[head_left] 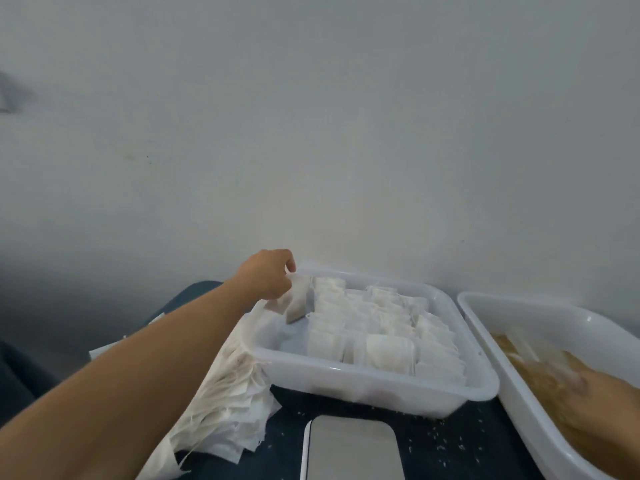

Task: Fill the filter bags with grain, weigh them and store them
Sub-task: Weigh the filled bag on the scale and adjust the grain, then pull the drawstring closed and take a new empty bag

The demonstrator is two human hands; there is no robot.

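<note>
At the far left the person's bare left forearm comes up from the bottom corner and reaches across toward the back of the table. Under and beside that arm lies a loose heap of empty filter bags [230, 420], white, flat and overlapping, with thin strings trailing off their edges; the heap rests on the dark table [457, 441] and touches the left wall of the middle tub. The left hand [268, 275] is at the tub's back left corner, its fingers curled down and pinching the top of one filled bag [297, 306], which hangs tilted just inside the rim, above the bare left part of the tub floor. The storage tub [346, 377] is white and translucent, and rows of filled bags [381, 341] stand packed upright in it, taking up its middle and right side. In front of the tub, at the bottom edge of the view, sits a flat grey scale [353, 452] with nothing on its plate. Scattered grains speckle the table around the scale and to its right. Further right a second white tub [485, 327] runs off the frame, with brown grain [540, 379] heaped in it. The right hand [602, 396] is down in that grain, blurred and partly cut off by the edge, so whether it grips anything cannot be told.
</note>
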